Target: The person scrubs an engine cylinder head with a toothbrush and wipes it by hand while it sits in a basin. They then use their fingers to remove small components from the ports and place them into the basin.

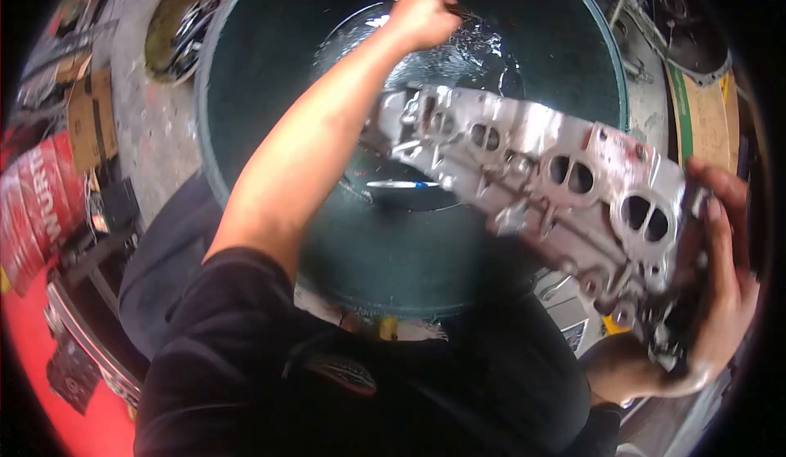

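Note:
My left hand point(424, 17) is closed in a fist over the far part of a large dark green tub point(254, 97), above rippling liquid point(442, 66). A small dark brownish bit shows beside its fingers; I cannot tell what it holds. A metal engine cylinder head point(532, 162) with divided oval ports spans the tub's right side, tilted down toward the right. My right hand point(725, 285) is wrapped round its right end, fingers along the edge. Below the cylinder head's left part lies a slim white and blue item point(399, 184) inside the tub.
A round basin point(184, 23) with metal parts stands left of the tub. Further left are a cardboard box point(92, 121) and a red Würth-marked item point(45, 203). At the right, a metal housing point(679, 36) sits near more cardboard point(704, 117).

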Available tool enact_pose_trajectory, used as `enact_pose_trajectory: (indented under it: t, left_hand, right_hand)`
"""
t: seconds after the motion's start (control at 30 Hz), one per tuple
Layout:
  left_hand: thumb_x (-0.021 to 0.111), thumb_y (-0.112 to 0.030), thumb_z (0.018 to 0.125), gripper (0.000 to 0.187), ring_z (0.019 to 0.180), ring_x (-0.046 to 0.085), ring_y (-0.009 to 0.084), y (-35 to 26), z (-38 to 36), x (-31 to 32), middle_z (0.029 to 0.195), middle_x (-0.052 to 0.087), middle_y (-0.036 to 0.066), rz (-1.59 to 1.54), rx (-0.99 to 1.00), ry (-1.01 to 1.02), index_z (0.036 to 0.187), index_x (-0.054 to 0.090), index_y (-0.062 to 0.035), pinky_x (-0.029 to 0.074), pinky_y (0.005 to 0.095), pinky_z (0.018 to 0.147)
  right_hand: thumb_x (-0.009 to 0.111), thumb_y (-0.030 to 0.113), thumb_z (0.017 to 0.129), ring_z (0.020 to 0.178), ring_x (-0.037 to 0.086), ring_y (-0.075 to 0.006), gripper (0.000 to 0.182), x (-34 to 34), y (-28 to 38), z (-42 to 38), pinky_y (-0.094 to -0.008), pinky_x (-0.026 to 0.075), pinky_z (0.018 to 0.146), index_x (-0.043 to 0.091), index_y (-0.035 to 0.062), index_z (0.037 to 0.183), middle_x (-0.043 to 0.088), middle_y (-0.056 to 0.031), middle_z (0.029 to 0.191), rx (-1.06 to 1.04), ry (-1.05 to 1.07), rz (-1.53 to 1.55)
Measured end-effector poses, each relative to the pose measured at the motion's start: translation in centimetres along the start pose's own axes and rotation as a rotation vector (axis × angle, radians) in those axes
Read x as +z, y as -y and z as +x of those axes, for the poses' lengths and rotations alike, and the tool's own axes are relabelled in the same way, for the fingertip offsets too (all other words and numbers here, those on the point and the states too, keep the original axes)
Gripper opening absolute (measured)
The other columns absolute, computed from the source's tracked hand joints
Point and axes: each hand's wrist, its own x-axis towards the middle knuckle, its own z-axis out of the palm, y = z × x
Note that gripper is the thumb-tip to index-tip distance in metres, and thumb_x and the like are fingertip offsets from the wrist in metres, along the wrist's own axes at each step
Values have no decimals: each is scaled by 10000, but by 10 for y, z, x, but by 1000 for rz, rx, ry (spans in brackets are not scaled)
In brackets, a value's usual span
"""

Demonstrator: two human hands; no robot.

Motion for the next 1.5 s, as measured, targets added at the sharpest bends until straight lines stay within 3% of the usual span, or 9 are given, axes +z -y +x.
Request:
enact_pose_trajectory:
  t: [0.2, 0.3, 0.37, 0.5, 0.87, 0.97, 1.23, 1.33, 1.5]
  left_hand:
    - [604, -46, 756, 196, 651, 681, 278, 45, -177, -59, 746, 689, 172, -410, -528, -437, 928, 678, 11, 533, 390, 596]
    - [536, 49, 802, 279, 500, 608, 169, 24, -239, -41, 664, 647, 107, -865, -799, -591, 1055, 650, 17, 458, 326, 424]
    - [555, 29, 815, 303, 584, 649, 208, 22, -252, -15, 718, 670, 138, -1007, -846, -585, 1094, 666, -13, 503, 354, 504]
    - [623, -51, 849, 166, 906, 699, 342, 11, -232, 26, 912, 713, 216, -748, -622, -660, 981, 702, 9, 523, 411, 835]
    - [594, 66, 861, 407, 560, 576, 114, -7, -198, -17, 808, 630, 60, -1441, -649, -698, 1254, 556, -33, 459, 225, 459]
    - [593, 78, 859, 296, 567, 574, 112, -51, -185, -14, 814, 602, 33, -1423, -495, -581, 1105, 550, -81, 504, 241, 508]
    - [541, 51, 925, 129, 600, 585, 93, -157, -172, -26, 720, 608, 39, -1518, -150, -439, 973, 635, -23, 484, 270, 567]
    - [562, 31, 899, 88, 809, 682, 331, -171, -179, -28, 845, 671, 154, -1442, -122, -571, 944, 618, -20, 525, 402, 732]
    - [667, -17, 873, 173, 720, 657, 211, -160, -180, -28, 851, 689, 126, -1381, -153, -362, 1044, 643, -28, 512, 342, 665]
  right_hand:
    - [532, 70, 1000, 1006, 618, -104, 215, -11, -8, 41, -234, 468, 924, 658, 15, 1165, 695, -48, 1120, 17, 129, 30]
    - [560, 66, 927, 741, 582, -68, 215, -7, -7, 58, -226, 460, 646, 685, 22, 1096, 680, -7, 935, -15, 134, -2]
    - [565, 67, 922, 733, 582, -70, 207, -6, 0, 61, -222, 457, 633, 688, 30, 1085, 687, -14, 949, -9, 110, -40]
    - [571, 94, 949, 795, 602, -74, 196, -17, -13, 58, -214, 467, 654, 690, 32, 1091, 715, -45, 1031, 48, 38, 59]
    - [616, 140, 973, 1096, 626, -170, 301, -8, 34, 17, -310, 472, 962, 656, 47, 1256, 695, -104, 1196, -353, -132, -802]
    - [660, 101, 940, 1113, 637, -193, 313, 30, 59, 7, -343, 485, 960, 660, 51, 1248, 691, -124, 1185, -63, -13, -629]
    - [669, 150, 939, 1156, 627, -299, 293, 69, 58, -5, -408, 442, 1028, 681, 37, 1208, 692, -142, 1196, -354, -26, -930]
    - [701, 221, 924, 1088, 655, -306, 332, 95, 71, -13, -401, 475, 989, 692, 53, 1210, 709, -157, 1155, -267, 40, -910]
    - [737, 278, 904, 1111, 672, -306, 440, 94, 85, -18, -396, 508, 957, 669, 81, 1291, 685, -194, 1216, -96, 131, -817]
